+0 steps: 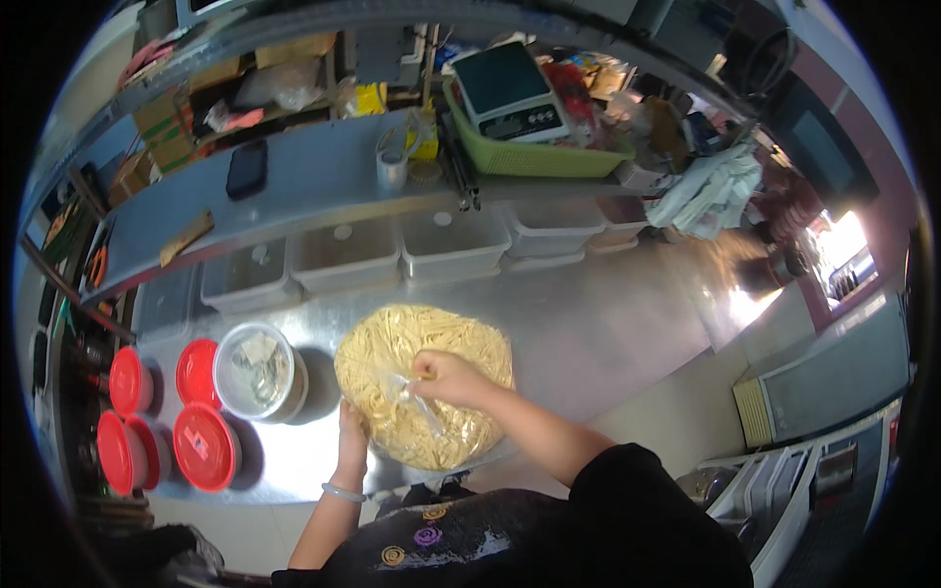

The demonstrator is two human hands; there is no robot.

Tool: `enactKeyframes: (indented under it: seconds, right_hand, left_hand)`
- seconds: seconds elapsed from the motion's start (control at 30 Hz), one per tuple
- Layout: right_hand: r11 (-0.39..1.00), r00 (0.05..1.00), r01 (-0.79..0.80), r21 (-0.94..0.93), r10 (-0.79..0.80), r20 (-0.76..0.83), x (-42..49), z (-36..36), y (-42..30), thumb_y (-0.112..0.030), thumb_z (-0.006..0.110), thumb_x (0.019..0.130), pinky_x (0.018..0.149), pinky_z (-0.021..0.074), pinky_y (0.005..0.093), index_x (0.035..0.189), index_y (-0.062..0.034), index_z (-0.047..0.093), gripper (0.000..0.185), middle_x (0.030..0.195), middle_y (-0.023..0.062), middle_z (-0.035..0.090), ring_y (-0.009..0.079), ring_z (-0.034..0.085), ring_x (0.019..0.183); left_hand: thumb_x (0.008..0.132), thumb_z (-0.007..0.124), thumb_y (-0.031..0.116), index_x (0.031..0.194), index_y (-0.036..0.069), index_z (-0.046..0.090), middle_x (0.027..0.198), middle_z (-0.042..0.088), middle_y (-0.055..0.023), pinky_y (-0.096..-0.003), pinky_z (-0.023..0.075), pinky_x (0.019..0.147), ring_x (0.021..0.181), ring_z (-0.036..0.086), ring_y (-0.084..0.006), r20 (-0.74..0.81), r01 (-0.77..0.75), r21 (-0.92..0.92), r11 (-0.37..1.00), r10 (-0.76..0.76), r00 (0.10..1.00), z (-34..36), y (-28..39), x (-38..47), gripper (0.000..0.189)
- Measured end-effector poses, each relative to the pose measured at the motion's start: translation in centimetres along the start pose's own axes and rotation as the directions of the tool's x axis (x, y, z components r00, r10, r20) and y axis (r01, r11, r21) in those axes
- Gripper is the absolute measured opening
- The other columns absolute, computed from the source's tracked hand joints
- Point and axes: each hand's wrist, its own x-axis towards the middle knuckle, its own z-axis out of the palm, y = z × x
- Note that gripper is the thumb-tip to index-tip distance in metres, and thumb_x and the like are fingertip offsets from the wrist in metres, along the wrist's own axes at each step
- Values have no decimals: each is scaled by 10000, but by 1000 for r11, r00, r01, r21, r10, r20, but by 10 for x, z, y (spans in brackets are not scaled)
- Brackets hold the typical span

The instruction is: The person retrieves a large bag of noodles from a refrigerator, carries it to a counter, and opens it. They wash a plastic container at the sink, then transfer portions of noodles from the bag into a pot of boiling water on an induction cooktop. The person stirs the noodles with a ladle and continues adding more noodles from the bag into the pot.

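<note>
A large clear plastic bag full of pale yellow noodle-like strips lies on the stainless steel table right in front of me. My right hand is over the middle of the bag, its fingers closed on the gathered clear plastic at the top. A loose end of the plastic trails below that hand. Against the bag's lower left side rests my left hand, with a pale bangle on the wrist. The bag's edge partly hides those fingers, so their grip cannot be made out.
Left of the bag stand a clear round tub holding what look like banknotes and several red-lidded tubs. Lidded plastic bins line the table's back. The shelf above holds a phone and a green basket with a scale.
</note>
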Motion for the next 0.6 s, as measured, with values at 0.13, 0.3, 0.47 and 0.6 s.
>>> enactKeyframes:
  seconds: [0.13,0.3,0.47,0.6]
  right_hand:
    - [909,974,-163,384,209,-83,-26,-24,23,-196,634,884,449,405,221,890,-131,527,125,769,17,599,65,494,558]
    - [182,965,-118,976,255,70,-39,-49,30,-215,584,928,373,325,176,910,-154,507,100,737,11,568,60,433,497]
    - [120,958,-256,959,166,235,-40,-41,10,-243,570,947,379,286,179,911,-142,479,140,711,7,521,66,425,491]
    - [657,987,-159,737,119,107,-31,-16,1,-269,610,937,372,278,177,974,-107,504,197,667,-15,499,39,405,479]
  left_hand:
    - [925,490,86,1346,-15,388,1359,402,-188,-374,281,1095,1284,376,-305,-70,-170,584,793,259,963,17,31,-36,445]
    - [795,612,12,1122,40,604,1105,539,-159,-380,420,949,1052,535,-327,195,-461,736,496,496,846,50,63,-38,328]
    - [740,706,103,1205,111,594,1095,542,-124,-406,376,938,1057,525,-303,365,-537,809,240,512,778,66,93,-16,479]
    - [705,739,140,1193,130,591,1098,542,-98,-401,344,951,1066,522,-275,548,-615,788,36,414,726,65,100,-7,510]
